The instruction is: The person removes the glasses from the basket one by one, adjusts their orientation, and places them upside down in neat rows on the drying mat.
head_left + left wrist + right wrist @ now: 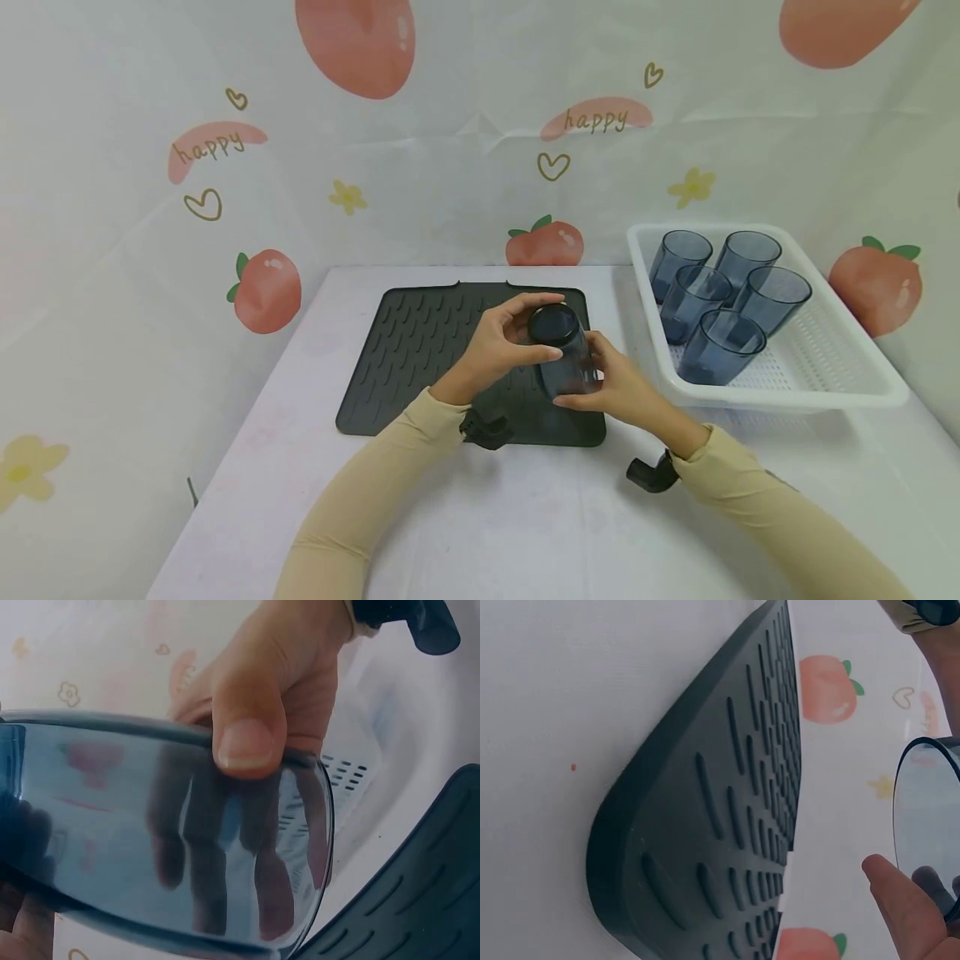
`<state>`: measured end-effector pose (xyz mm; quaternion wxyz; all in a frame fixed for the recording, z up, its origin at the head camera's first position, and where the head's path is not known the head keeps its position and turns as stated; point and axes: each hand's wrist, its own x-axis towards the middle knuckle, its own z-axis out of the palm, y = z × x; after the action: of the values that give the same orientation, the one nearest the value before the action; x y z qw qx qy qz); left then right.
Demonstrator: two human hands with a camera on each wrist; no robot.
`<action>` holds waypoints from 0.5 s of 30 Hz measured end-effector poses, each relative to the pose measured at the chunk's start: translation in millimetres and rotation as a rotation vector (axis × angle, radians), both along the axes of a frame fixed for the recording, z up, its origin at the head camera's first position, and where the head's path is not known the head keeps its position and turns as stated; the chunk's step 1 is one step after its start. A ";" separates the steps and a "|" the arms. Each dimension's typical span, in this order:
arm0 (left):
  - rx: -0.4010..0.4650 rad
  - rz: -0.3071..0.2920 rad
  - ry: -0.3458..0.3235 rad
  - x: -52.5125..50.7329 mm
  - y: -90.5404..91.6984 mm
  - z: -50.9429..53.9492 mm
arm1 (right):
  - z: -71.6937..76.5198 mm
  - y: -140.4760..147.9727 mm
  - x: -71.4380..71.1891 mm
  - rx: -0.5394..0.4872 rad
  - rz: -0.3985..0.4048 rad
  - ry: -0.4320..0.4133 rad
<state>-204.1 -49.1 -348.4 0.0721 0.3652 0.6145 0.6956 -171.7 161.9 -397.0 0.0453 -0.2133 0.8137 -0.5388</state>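
Observation:
Both hands hold a blue-tinted drinking glass (567, 367) above a black ridged drying mat (420, 358). The glass is tilted, its dark round base upward and its open rim low. Around the base end, my left hand (498, 340) grips with thumb and fingers spread to either side. Nearer the rim, my right hand (621, 385) holds the glass from the right. The left wrist view shows the right thumb (247, 746) on the glass (105, 802), its other fingers seen through the wall. At the right wrist view's edge, the glass (926, 810) is partly cut off.
A white perforated basket (832, 383) stands on the right of the white table (525, 525), with several blue-tinted glasses (697, 292) inside, rims up. A printed cloth (450, 192) hangs behind the table. Each wrist wears a black camera (652, 473).

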 end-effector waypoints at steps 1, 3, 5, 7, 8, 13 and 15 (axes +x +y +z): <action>-0.003 -0.001 -0.001 0.0 0.4 -0.5 | -1.0 -0.6 -0.4 0.005 -0.003 -0.001; -0.006 0.000 -0.001 -0.1 0.9 -1.6 | -2.5 -1.2 -0.5 0.008 -0.006 -0.005; -0.005 -0.001 -0.001 -0.4 1.0 -3.0 | -3.5 -1.5 -0.4 0.011 -0.009 -0.013; 0.003 -0.004 -0.004 -0.7 0.7 -3.9 | -3.8 -1.5 0.3 0.015 -0.010 -0.016; 0.010 -0.007 -0.006 -0.9 0.6 -4.2 | -3.2 -1.3 1.0 0.019 -0.012 -0.015; 0.028 -0.015 -0.001 -0.9 -1.2 -3.3 | -0.1 2.9 6.0 0.033 -0.012 -0.022; 0.025 -0.012 0.003 -0.8 -2.5 -2.4 | 1.2 5.9 8.3 0.021 0.001 -0.042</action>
<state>-204.9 -51.6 -350.9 0.0707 0.3709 0.6036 0.7022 -163.4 167.8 -395.8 0.0649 -0.2017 0.8181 -0.5346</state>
